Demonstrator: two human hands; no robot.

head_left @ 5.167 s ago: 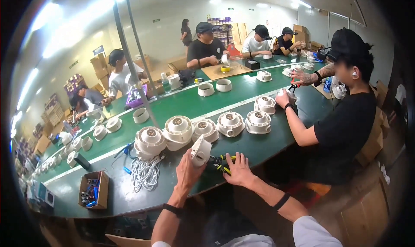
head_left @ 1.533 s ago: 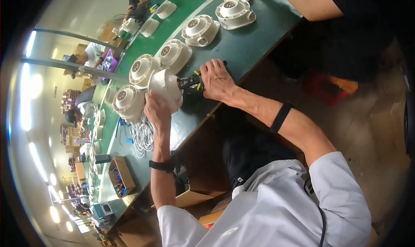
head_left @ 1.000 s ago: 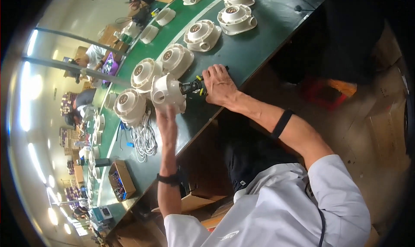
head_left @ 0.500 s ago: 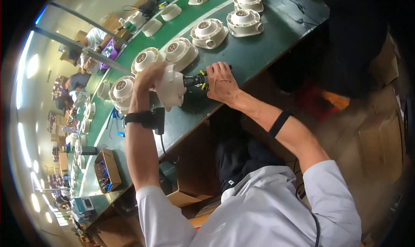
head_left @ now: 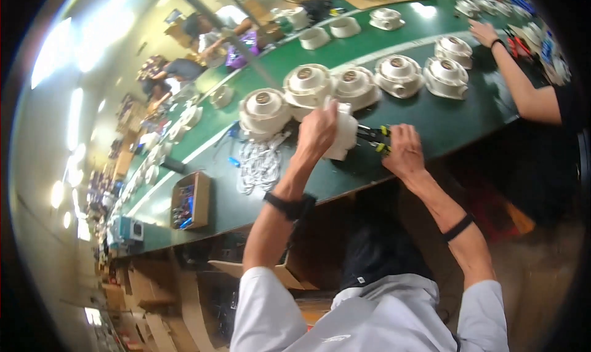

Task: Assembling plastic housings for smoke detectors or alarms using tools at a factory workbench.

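Note:
My left hand [head_left: 318,129] grips a white round plastic housing [head_left: 344,134], which is tipped on its side above the near part of the bench. In my right hand [head_left: 404,149] is a pair of black-and-yellow pliers [head_left: 371,135]. The jaw end points left and meets the housing's side; the tips cannot be made out. My right fingers are closed around the handles. Several similar white housings [head_left: 399,75] stand upright just behind my hands, with darker round centres on top. A tangle of white cord [head_left: 259,165] lies left of my left forearm.
The green bench [head_left: 308,189] runs diagonally, its front edge close to me. A cardboard box of small parts [head_left: 198,201] sits at the left. At the right, a co-worker's arm [head_left: 518,84] reaches over the bench. Other people work across it. Open cartons [head_left: 271,272] stand below.
The view has swung, so bench and hands appear farther right. The white cord and the right-hand co-worker's forearm now show. Both hands keep their hold on the housing and pliers.

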